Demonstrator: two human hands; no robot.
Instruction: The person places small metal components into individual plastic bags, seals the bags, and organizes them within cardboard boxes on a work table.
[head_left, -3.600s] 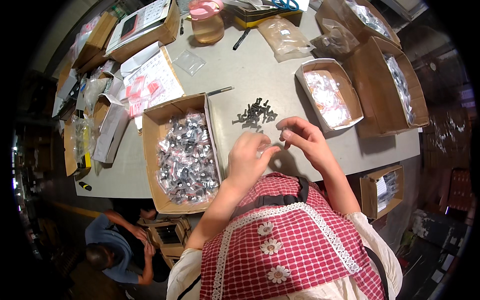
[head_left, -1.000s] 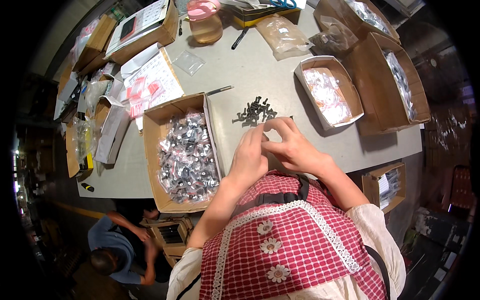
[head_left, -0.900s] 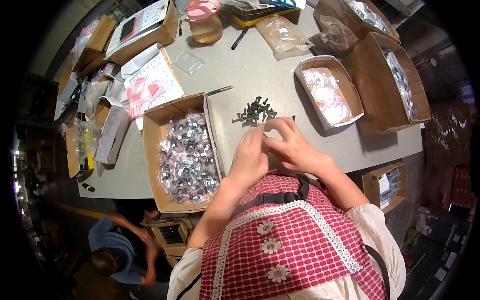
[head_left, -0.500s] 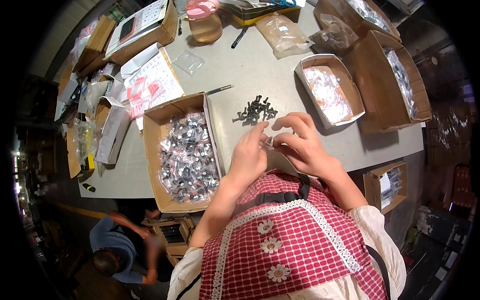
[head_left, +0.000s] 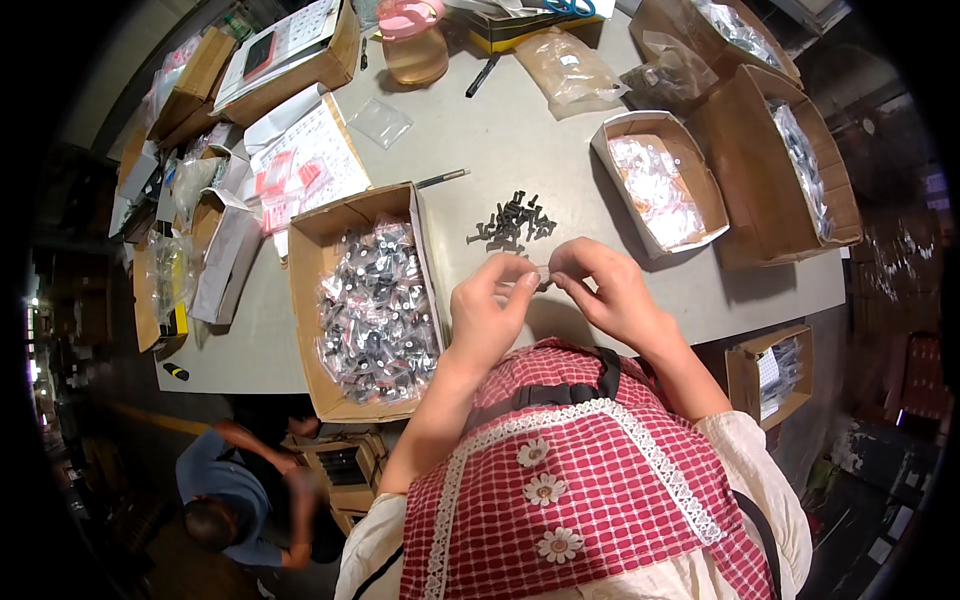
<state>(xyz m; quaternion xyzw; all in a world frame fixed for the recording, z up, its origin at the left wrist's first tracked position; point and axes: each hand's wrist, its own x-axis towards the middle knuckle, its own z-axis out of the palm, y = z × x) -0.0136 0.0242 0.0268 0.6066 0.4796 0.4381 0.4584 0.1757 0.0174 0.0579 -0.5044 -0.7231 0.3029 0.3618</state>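
Note:
Between the fingertips of both hands is a small clear plastic bag (head_left: pixel 544 274), mostly hidden by the fingers. My left hand (head_left: pixel 494 302) pinches one side of it between thumb and forefinger. From the other side, my right hand (head_left: pixel 607 292) pinches it, its fingers curled. What the bag holds is too small to make out. Just beyond the hands lies a loose pile of black screws (head_left: pixel 513 220) on the grey table (head_left: pixel 480 130). Left of my left hand stands an open cardboard box (head_left: pixel 303 300) full of small filled bags (head_left: pixel 375 310).
A shallow carton (head_left: pixel 718 238) of clear bags stands to the right, beside a taller cardboard box (head_left: pixel 740 170). Farther off are a pink-lidded jug (head_left: pixel 415 50), a marker (head_left: pixel 482 76), a plastic bag (head_left: pixel 570 70) and a pen (head_left: pixel 444 178). At lower left a person (head_left: pixel 240 490) handles something.
Both hands have changed their hold: the raised right fingers have come down and curled, and the left fingers have bent inward. The fingertips now meet at the small bag.

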